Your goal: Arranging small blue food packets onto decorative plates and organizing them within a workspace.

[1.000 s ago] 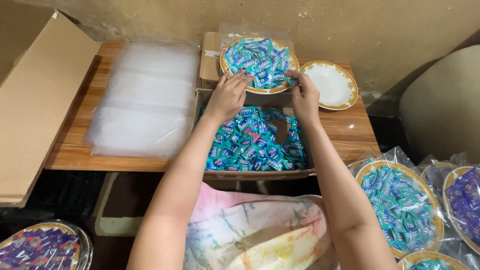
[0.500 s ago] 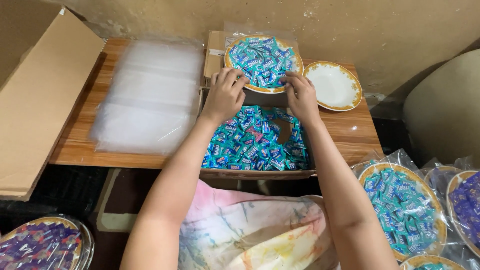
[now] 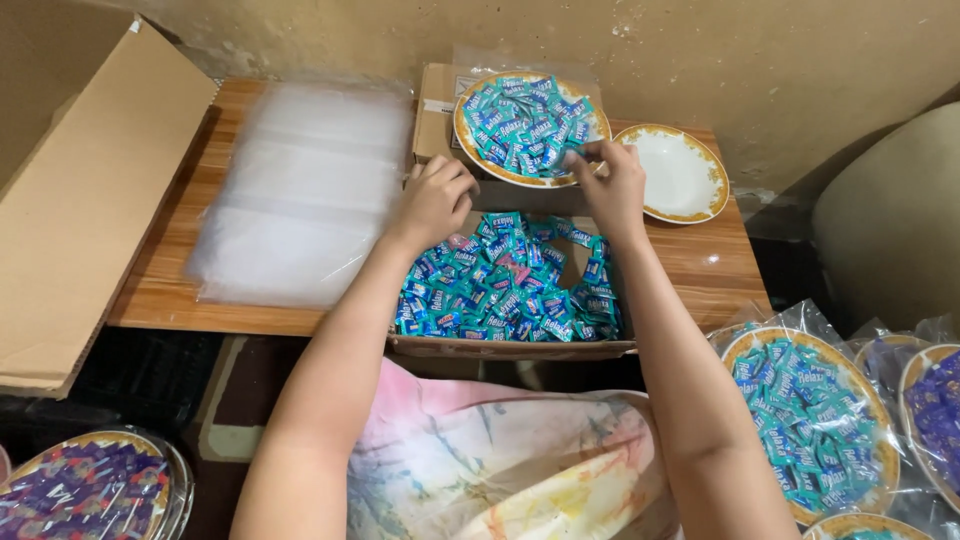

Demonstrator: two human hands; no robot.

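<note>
Teal-wrapped candies (image 3: 528, 125) are lying heaped on a round white plate with a gold rim (image 3: 468, 150), which is sitting at the far edge of the wooden table, partly on a small cardboard flap, just above an open cardboard box (image 3: 510, 347) holding many more of the same teal sweets. In the head view, the right hand (image 3: 612, 185) is reaching to the near right edge of that plate, its fingertips pinching at a candy there. The left hand (image 3: 432, 200) is resting curled at the plate's near left rim, fingers loosely clenched; whether it is holding anything I cannot tell. An empty white gold-rimmed plate (image 3: 680, 175) is sitting just right of the filled one. A stack of clear plastic bags (image 3: 300, 190) is lying on the table's left part, beside a large flattened cardboard sheet (image 3: 80, 200). Wrapped plates of teal candies (image 3: 805, 420) are sitting lower right, and one of purple candies (image 3: 85, 490) lower left.
</note>
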